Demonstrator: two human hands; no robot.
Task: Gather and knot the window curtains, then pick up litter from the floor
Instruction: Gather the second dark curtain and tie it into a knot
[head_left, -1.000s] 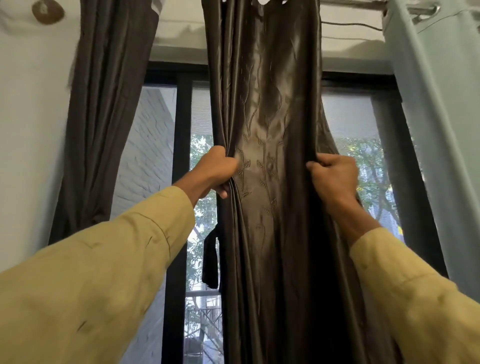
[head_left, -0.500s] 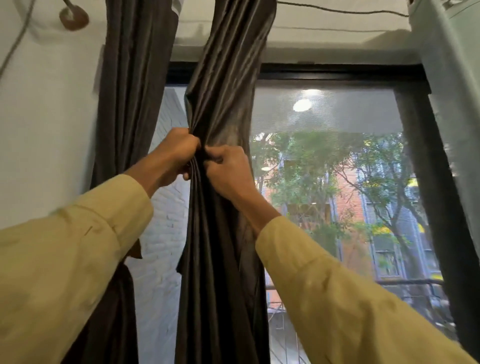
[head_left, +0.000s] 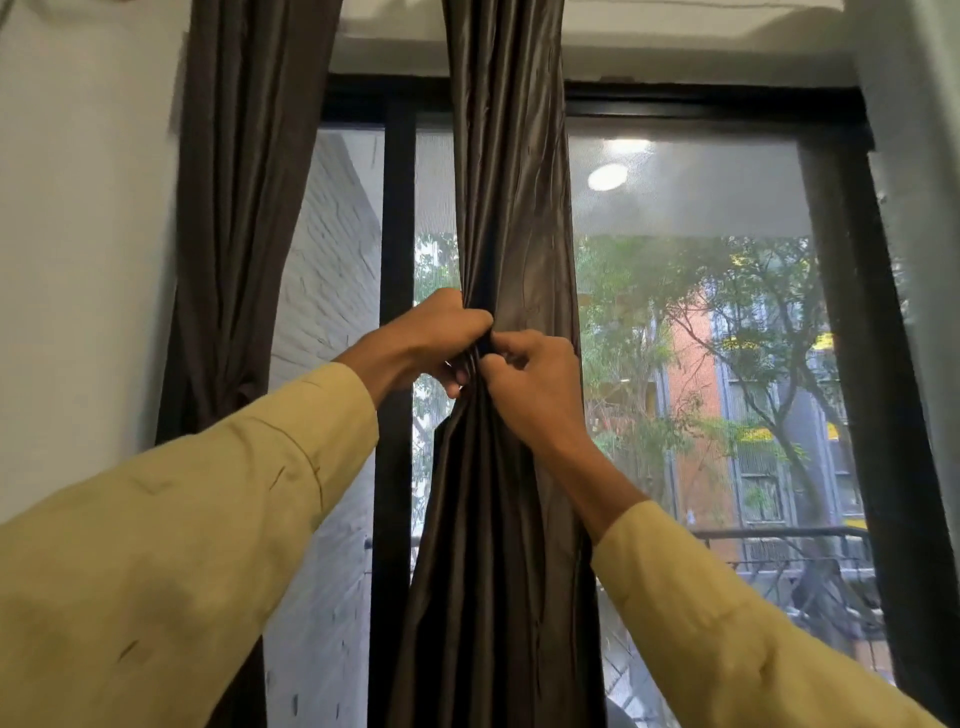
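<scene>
1. We see the dark satin curtain (head_left: 511, 208) hanging at the frame's centre, bunched into a narrow column.
2. Our left hand (head_left: 431, 340) and right hand (head_left: 530, 387) both clutch its gathered folds, knuckles almost touching.
3. A second curtain (head_left: 244, 208) hangs at the upper left.

left hand (head_left: 431, 338) and right hand (head_left: 535, 387) brought together, curtain (head_left: 511, 208) seemingly bunched narrower

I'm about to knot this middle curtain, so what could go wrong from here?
The left hand and right hand grip the curtain at one spot only. The folds beside the right hand look loosely gathered and may slip out of the bunch. Tugging down could also strain the curtain's hanging point, which is out of view.
</scene>
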